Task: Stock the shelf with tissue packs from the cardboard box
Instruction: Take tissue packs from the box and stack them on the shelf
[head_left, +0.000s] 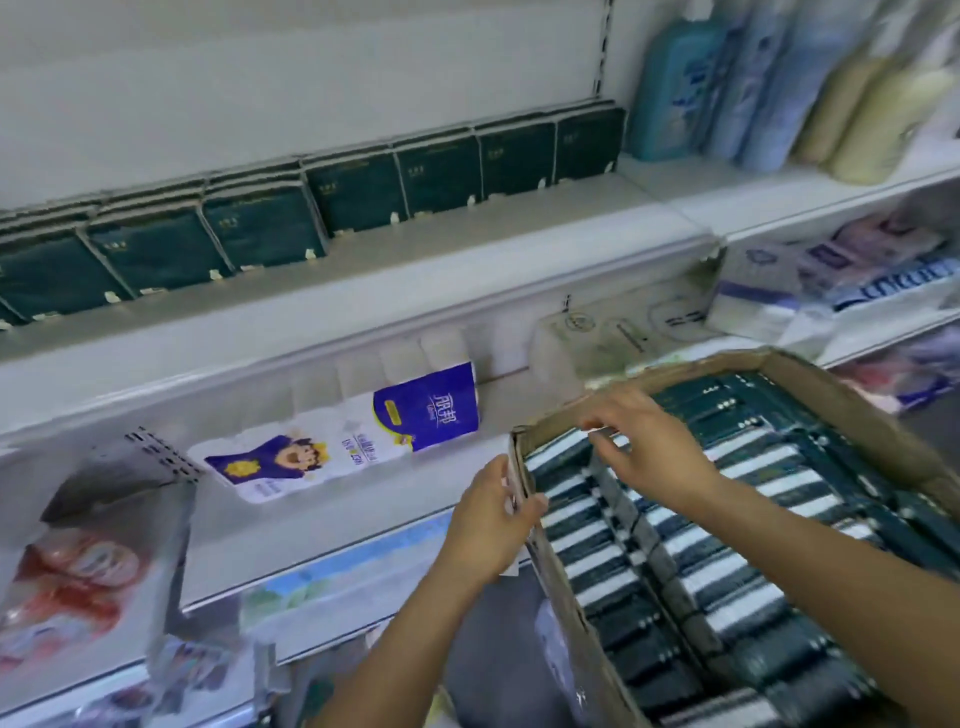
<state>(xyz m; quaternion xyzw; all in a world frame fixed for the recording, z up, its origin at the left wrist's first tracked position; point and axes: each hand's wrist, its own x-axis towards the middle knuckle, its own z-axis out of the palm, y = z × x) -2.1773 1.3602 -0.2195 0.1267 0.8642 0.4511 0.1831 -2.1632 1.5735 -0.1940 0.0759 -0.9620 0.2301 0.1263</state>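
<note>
Lined packs (358, 192) along the far shelf (467, 275); left the box (852, 402), near right, nearly full. Gripped its left wall with left hand (488, 525); pinched a pale edge (one of the packs, probably) with right hand (644, 447).

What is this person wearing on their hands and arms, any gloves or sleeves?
Nothing that shows. The left hand and the right hand are bare, with no gloves, and I can make out no ring, watch or bracelet on the fingers or wrists. Both forearms are uncovered down to the picture's edge, so no sleeve comes into view.
</note>
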